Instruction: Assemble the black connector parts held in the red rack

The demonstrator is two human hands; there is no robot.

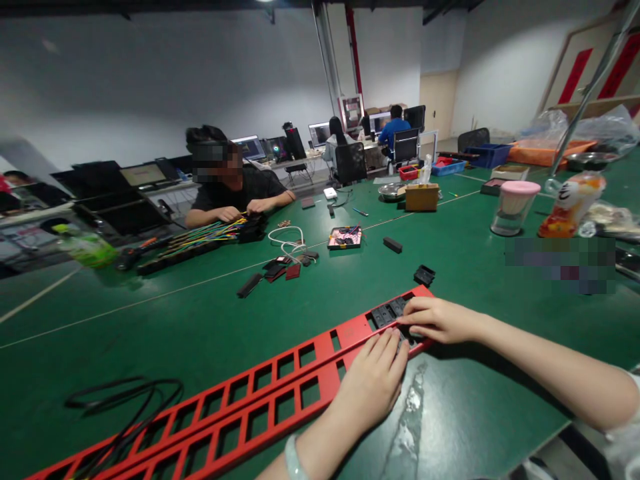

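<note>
A long red metal frame (280,383) with rows of rectangular cut-outs lies across the green table. Black socket modules (386,313) fill the cut-outs at its right end. My left hand (373,383) lies flat on the frame, fingers pointing at the modules. My right hand (437,319) rests on the frame's right end, fingers pressing on a black module. A loose black module (424,275) lies just beyond the frame's end.
Black cable (120,393) loops at the left. Across the table a person (235,190) handles a black strip with coloured wires (200,239). Small black and red parts (283,267), a parts tray (345,237), a cardboard box (423,197), a pink-lidded jar (515,207) and a bottle (570,203) stand further out.
</note>
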